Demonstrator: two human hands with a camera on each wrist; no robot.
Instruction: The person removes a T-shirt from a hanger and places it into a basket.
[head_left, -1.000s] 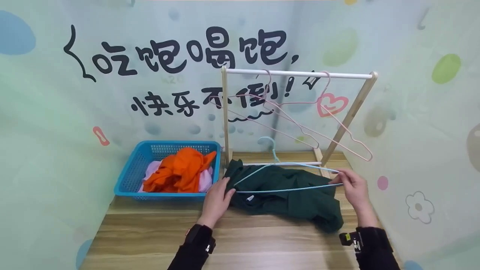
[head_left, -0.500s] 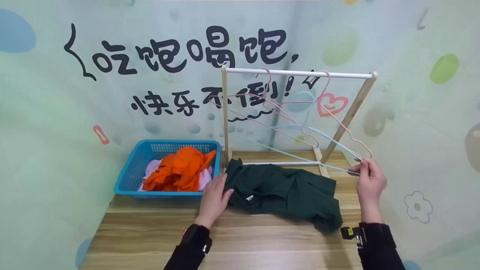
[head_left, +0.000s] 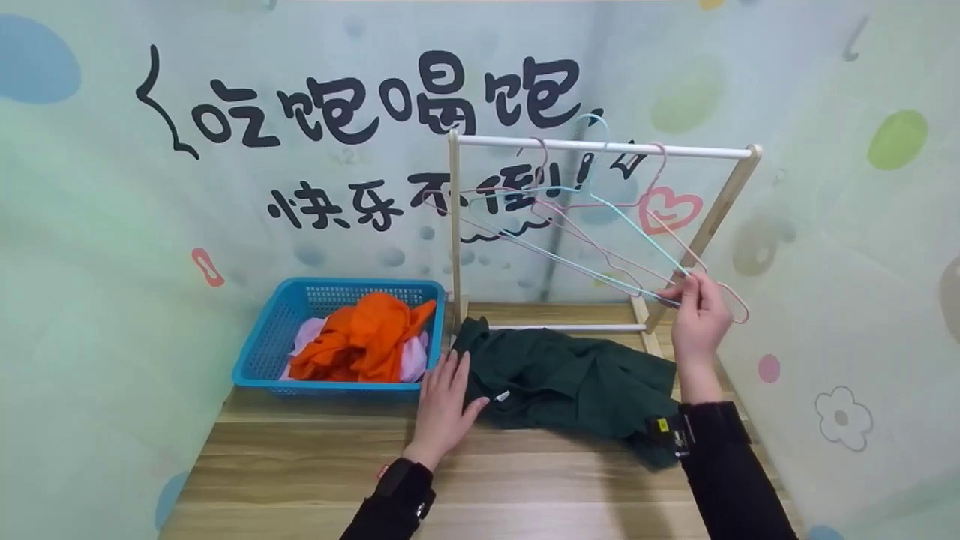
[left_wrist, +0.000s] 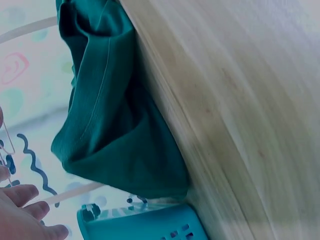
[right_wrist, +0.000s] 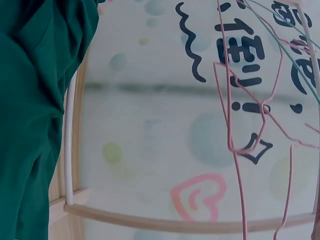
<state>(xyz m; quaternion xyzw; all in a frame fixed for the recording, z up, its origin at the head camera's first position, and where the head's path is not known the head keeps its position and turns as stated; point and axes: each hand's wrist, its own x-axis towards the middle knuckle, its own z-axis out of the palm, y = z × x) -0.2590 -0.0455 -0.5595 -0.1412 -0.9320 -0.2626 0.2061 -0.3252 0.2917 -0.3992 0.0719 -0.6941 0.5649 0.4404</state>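
Observation:
In the head view my right hand pinches a light blue clothes hanger near its right corner. The hanger is up at the rack, and its hook overlaps the top rail in this view. Below it a dark green garment with a small white tag lies bunched on the table. My left hand is at the garment's left end, fingers extended and holding nothing. Fingers of that hand also show at the lower left of the left wrist view, beside the garment.
A wooden rack with a white top rail stands at the back, with two pink hangers on it. Left of the garment sits a blue basket holding an orange cloth and pale purple cloth. A printed backdrop surrounds the table.
My right hand has carried the blue hanger off the garment, first to the right, then up toward the rail. My left hand has parted from the hanger and stayed by the garment.

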